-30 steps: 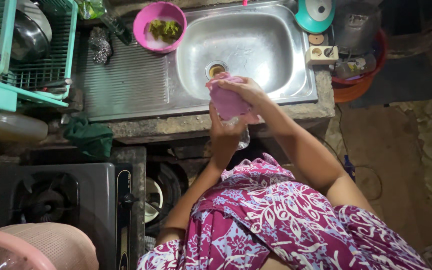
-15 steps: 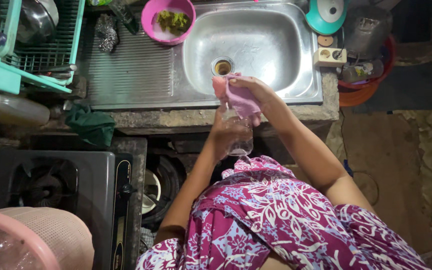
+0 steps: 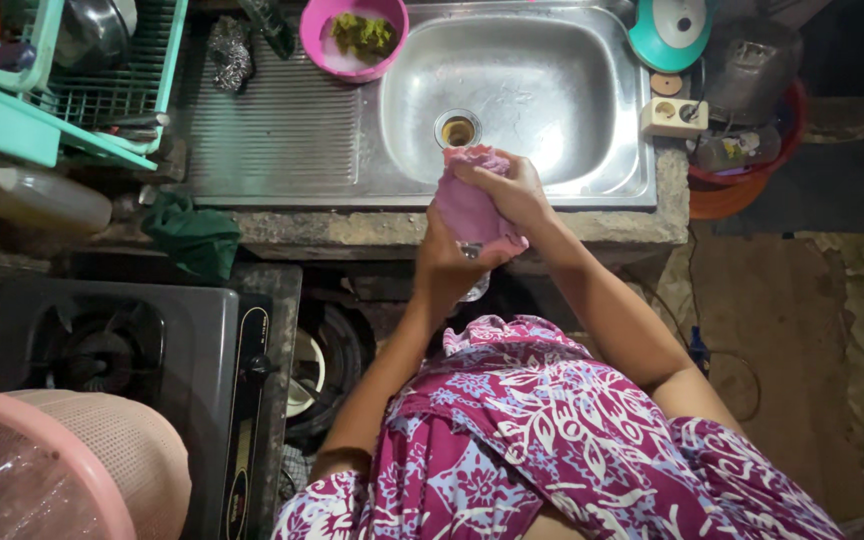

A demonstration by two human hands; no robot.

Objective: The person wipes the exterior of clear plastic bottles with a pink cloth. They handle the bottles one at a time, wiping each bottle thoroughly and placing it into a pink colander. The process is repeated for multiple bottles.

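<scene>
A: Our right hand (image 3: pixel 517 190) has its fingers closed on the pink cloth (image 3: pixel 467 200), over the sink's (image 3: pixel 552 90) front edge.
B: Left hand (image 3: pixel 447 265) grips the clear glass (image 3: pixel 472 285) below; we should turn it slowly, cloth pressed snug

Two bare arms, uncovered from the shoulders down to the hands, no sleeves reaching the elbows. Left hand (image 3: pixel 449 262) and right hand (image 3: pixel 512 190) without rings, bracelets, watch or gloves as far as can be made out. Clothed in a loose garment (image 3: pixel 552 440) of magenta fabric, printed all over with white leaf and flower outlines and patches of pale blue-lilac. Gathered in soft folds across the front, with a small bunched peak of cloth at the upper edge. Short sleeve hem of the same print just showing at the left arm near the bottom of the view.
</scene>
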